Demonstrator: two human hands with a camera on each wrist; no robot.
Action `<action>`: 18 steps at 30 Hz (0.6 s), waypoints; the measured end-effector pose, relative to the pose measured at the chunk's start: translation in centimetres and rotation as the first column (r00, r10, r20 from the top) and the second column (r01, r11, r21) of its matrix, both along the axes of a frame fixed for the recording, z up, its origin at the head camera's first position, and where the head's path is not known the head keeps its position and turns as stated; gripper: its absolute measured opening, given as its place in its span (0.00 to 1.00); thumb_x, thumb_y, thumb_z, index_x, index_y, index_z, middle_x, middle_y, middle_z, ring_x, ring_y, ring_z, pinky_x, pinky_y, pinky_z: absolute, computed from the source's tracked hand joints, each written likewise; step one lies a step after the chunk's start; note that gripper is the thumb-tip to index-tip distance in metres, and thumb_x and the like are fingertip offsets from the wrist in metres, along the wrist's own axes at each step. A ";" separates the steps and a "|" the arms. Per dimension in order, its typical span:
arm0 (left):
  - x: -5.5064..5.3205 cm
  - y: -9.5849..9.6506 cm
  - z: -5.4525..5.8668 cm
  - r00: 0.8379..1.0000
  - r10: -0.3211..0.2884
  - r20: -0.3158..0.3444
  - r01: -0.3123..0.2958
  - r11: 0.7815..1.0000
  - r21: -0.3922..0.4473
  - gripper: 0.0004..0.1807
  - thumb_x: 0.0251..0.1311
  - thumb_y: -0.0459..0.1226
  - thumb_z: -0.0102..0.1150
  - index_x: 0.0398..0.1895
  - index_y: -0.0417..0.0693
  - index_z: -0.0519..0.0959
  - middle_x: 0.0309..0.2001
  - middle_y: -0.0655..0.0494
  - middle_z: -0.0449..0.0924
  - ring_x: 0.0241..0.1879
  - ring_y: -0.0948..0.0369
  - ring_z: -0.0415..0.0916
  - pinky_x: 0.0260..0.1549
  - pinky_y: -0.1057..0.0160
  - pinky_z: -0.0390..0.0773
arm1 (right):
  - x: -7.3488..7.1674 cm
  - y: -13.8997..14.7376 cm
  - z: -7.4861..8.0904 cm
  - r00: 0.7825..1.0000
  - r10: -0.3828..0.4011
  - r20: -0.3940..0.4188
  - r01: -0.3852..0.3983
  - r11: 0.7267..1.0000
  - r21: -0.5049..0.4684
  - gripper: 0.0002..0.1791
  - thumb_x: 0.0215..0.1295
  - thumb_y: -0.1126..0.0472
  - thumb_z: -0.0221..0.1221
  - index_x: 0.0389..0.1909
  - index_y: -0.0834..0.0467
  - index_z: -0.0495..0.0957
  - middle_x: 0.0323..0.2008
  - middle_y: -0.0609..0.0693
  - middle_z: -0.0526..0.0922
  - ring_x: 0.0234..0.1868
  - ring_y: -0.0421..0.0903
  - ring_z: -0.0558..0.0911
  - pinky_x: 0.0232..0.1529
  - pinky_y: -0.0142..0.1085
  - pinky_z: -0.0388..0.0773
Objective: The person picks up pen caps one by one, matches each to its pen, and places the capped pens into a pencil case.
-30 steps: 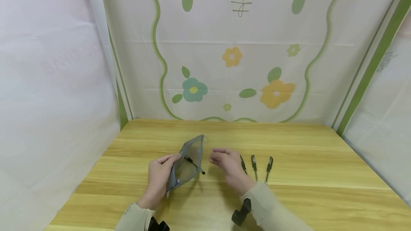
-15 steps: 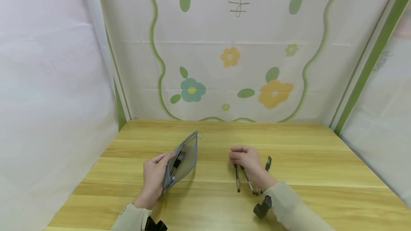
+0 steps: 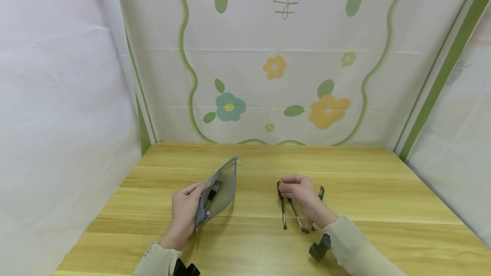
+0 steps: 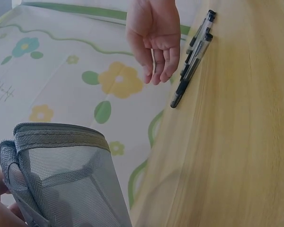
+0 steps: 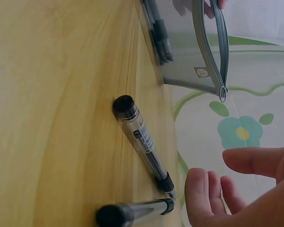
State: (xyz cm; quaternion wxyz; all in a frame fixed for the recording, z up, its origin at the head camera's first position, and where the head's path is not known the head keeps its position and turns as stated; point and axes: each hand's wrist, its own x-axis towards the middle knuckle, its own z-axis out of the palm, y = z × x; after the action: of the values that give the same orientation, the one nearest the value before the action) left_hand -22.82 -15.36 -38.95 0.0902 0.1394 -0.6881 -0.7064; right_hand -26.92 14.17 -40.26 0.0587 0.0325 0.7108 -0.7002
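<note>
My left hand [image 3: 183,208] pinches the side of a grey mesh zip pouch [image 3: 227,195], whose mouth gapes toward the right. Black gel pens [image 3: 212,194] lie inside it, also visible through the mesh in the right wrist view. Above a row of several more gel pens on the table, my right hand [image 3: 304,195] hovers with thumb and fingers apart and loosely bent, nothing between them. Its fingertips are close to the capped end of the leftmost pen [image 3: 283,212]. A nearer pen [image 5: 144,142] lies below these fingers in the right wrist view. The hand partly hides the other pens.
The wooden table [image 3: 245,250] meets a white cloth backdrop [image 3: 238,67] with printed flowers at its far edge. White cloth panels [image 3: 65,110] flank both sides. Dark camera mounts [image 3: 320,248] sit at the wrists.
A pen that stuck out of the pouch mouth a second ago now lies inside. My right hand has moved right, from beside the pouch to over the pens; the pouch has tilted slightly.
</note>
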 end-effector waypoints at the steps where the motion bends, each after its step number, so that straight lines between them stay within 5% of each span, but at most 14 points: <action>1: 0.0 0.0 0.0 1.000 -0.006 0.000 0.006 1.000 0.001 0.16 0.46 0.47 0.65 0.35 0.46 0.84 0.37 0.52 0.80 0.37 0.49 0.75 0.31 0.54 0.77 | 0.1 0.0 0.0 1.000 0.000 -0.003 0.000 1.000 0.013 0.19 0.55 0.69 0.59 0.48 0.69 0.71 0.46 0.65 0.74 0.45 0.59 0.76 0.46 0.45 0.73; 18: 0.1 0.1 -0.2 1.000 -0.020 -0.001 0.020 1.000 0.018 0.16 0.46 0.47 0.65 0.35 0.45 0.84 0.39 0.45 0.80 0.36 0.47 0.76 0.31 0.52 0.77 | 0.3 0.1 -0.5 0.999 0.043 -0.017 -0.042 0.998 0.037 0.18 0.57 0.69 0.57 0.49 0.71 0.70 0.47 0.64 0.73 0.47 0.58 0.74 0.46 0.45 0.73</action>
State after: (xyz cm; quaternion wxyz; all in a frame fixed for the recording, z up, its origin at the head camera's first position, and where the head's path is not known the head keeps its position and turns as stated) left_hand -22.74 -15.26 -39.13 0.0818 0.1330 -0.6831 -0.7135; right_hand -26.66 14.22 -40.75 0.0668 0.0122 0.7247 -0.6857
